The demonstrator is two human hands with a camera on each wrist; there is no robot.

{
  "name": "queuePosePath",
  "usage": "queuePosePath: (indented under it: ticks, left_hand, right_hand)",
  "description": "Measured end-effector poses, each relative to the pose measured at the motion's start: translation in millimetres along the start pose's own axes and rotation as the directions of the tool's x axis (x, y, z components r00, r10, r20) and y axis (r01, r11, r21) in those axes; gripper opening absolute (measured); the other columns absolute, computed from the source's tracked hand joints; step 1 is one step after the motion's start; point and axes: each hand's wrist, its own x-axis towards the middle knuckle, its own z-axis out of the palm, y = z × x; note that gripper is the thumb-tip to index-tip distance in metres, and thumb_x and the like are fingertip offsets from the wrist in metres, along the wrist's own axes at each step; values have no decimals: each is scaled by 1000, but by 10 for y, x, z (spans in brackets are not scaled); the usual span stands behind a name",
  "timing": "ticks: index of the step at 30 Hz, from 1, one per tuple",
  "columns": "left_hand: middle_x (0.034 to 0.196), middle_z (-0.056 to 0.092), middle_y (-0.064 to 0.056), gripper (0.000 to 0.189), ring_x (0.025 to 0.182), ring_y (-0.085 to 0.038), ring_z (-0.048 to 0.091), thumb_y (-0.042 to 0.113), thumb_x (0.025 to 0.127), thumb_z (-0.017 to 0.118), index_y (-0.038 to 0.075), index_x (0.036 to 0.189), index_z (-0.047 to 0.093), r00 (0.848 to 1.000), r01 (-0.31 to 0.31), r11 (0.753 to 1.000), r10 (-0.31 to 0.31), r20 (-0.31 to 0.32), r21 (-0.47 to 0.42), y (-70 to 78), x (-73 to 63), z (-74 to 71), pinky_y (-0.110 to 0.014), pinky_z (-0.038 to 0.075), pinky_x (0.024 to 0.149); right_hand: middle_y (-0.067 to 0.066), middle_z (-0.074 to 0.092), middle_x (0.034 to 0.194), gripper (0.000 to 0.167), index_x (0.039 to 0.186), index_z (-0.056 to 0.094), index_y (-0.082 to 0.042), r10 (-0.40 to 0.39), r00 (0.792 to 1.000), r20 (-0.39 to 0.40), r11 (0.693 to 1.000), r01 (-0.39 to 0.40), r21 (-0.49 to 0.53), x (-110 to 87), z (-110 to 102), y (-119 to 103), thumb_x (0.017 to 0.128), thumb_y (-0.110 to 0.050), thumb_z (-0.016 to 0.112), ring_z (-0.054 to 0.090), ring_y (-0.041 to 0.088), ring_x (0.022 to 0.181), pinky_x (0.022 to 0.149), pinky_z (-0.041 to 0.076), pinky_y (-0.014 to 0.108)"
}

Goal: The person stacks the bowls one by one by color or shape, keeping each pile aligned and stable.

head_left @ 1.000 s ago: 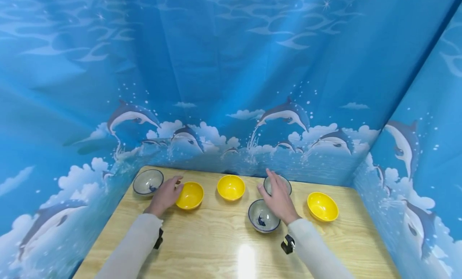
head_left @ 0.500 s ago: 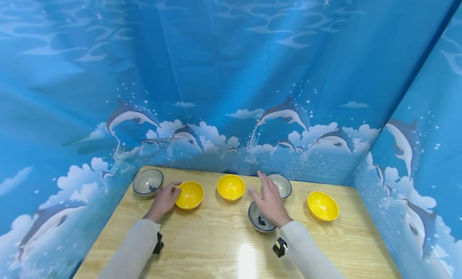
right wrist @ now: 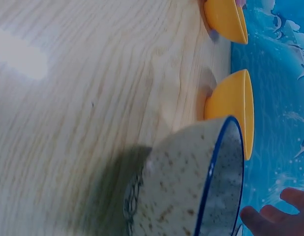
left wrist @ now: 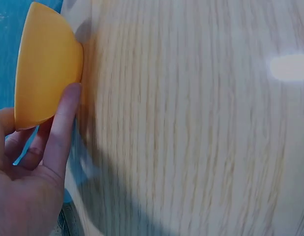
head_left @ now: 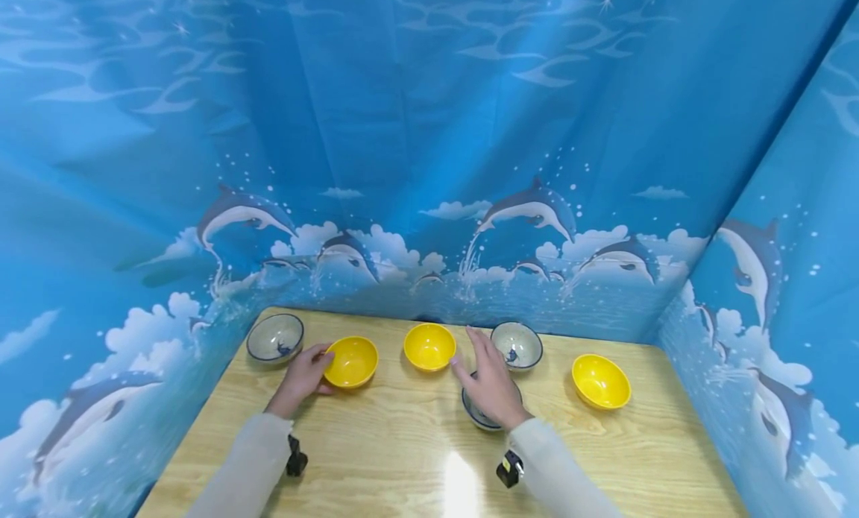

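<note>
My left hand (head_left: pixel 303 378) grips the left yellow bowl (head_left: pixel 352 363) by its near-left side. In the left wrist view, the thumb lies at the rim of that yellow bowl (left wrist: pixel 46 69) and the fingers reach beneath it. Over the front grey bowl (head_left: pixel 478 415) hovers my right hand (head_left: pixel 493 387), fingers extended and thumb spread, hiding much of the bowl. Seen from the right wrist, this speckled, blue-rimmed grey bowl (right wrist: pixel 176 182) sits beside the fingers (right wrist: pixel 277 221), which hold nothing. The middle yellow bowl (head_left: pixel 429 348) stands just left of the right fingertips.
A grey bowl (head_left: pixel 517 348) stands behind the right hand, and a yellow bowl (head_left: pixel 601 382) is farther right. Another grey bowl (head_left: pixel 274 338) sits at the far left corner. The wooden table (head_left: pixel 389 451) is bounded by dolphin-printed curtains (head_left: pixel 416 168) at the back and sides.
My right hand has moved left, from beside the back grey bowl to above the front one, uncovering the back one. My left hand has closed around the yellow bowl's edge.
</note>
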Motion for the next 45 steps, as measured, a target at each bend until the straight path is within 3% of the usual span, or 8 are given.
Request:
queuePosePath:
  ticks: [5,17,23,30,40,45]
  left_hand:
    - [154,52,-35,50,104,-30,76,23,118,49,-2,162,45,1000,14,998,-13,11,-55,-25,-23,-5,-39,71,75]
    - [157,50,-35,52,114,-36,73,26,117,50,-1,161,45,998,41,997,-37,50,-71,-75,-103,23,-40,71,79]
    - [159,49,-35,53,108,-33,75,29,117,51,-1,161,46,997,39,996,-33,73,-78,-59,-175,62,-41,71,78]
    - [158,52,-32,54,106,-29,74,31,116,55,2,160,49,996,31,997,-25,90,-69,-72,-258,124,-40,71,76]
    - [151,59,-31,49,93,-23,74,27,114,58,0,155,55,995,17,998,-11,95,-68,-70,-376,175,-41,70,71]
    - [148,63,-27,49,90,-21,72,30,113,60,3,154,58,994,3,998,3,105,-57,-47,-428,204,-39,69,70]
  right_hand:
    - [12,34,178,74,172,33,-19,8,1000,0,999,-8,40,-27,50,-28,110,-50,61,34,41,162,130,31,71]
    - [10,39,175,69,168,40,-19,7,1000,-14,997,-6,81,-85,159,-84,109,-43,66,38,37,161,132,32,65]
    - [16,43,171,67,165,44,-8,-36,999,-26,990,39,139,-111,251,-113,108,-35,68,42,40,158,131,34,65]
    - [21,45,169,67,164,44,-8,-63,998,-10,980,64,188,-165,343,-171,107,-32,69,44,45,155,129,36,67]
    - [17,45,170,68,166,43,-10,-77,997,26,974,70,214,-208,476,-220,108,-39,67,46,40,155,128,39,64]
    - [15,48,168,69,166,42,-12,-57,996,63,968,40,250,-240,543,-243,109,-44,64,63,42,135,114,55,61]
